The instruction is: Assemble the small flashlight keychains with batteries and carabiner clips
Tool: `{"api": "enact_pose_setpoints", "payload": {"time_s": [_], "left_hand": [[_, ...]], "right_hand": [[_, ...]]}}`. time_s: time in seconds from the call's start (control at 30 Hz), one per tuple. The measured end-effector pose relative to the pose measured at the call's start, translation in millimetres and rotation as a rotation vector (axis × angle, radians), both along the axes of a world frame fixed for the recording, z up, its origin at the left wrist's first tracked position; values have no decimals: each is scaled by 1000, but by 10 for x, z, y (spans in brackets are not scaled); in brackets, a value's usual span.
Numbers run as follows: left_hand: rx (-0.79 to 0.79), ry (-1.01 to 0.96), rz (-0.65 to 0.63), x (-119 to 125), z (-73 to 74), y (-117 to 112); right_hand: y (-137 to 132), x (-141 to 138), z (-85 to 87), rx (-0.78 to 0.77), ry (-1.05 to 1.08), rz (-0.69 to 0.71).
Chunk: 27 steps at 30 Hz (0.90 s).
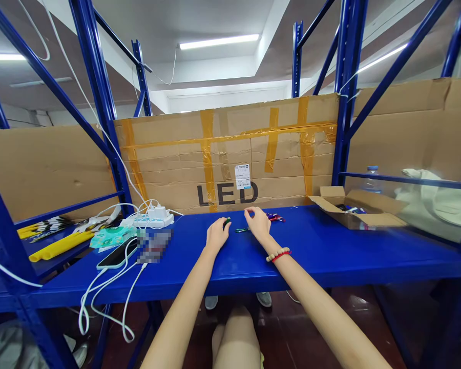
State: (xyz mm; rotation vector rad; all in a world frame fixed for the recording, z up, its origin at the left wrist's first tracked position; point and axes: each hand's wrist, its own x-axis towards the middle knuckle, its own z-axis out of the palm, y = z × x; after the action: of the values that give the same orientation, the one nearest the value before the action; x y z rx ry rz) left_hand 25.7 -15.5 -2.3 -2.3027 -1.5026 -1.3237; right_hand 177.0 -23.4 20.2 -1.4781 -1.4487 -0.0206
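Both of my hands rest on the blue shelf top in front of a cardboard wall marked LED. My left hand is closed round a small dark object. My right hand lies beside it with fingers curled, touching the shelf near a small green clip-like piece. Just behind the right hand lies a little heap of red and blue small parts. A bead bracelet sits on my right wrist.
An open cardboard box with small items stands at the right, with a water bottle and a white bag beyond. At the left are a power strip, a phone on white cables, a wipes pack and yellow tubes. Blue uprights frame the bay.
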Motion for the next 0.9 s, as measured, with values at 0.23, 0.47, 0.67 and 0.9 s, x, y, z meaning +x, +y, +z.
{"api": "enact_pose_setpoints", "payload": {"time_s": [0.23,0.47,0.67,0.9], "left_hand": [[-8,48,1,-6,1,-14],[4,33,-6,-3,-21,-15],[-25,48,-9,-3,-22,-13],[-44,46,0,10,1,-43]], "right_hand": [[103,87,-146,-310,-227,-12],[155,134,-194,-328,-250,76],[171,153,-197,-313,-228,89],[149,145,-169,-341,-183,104]]}}
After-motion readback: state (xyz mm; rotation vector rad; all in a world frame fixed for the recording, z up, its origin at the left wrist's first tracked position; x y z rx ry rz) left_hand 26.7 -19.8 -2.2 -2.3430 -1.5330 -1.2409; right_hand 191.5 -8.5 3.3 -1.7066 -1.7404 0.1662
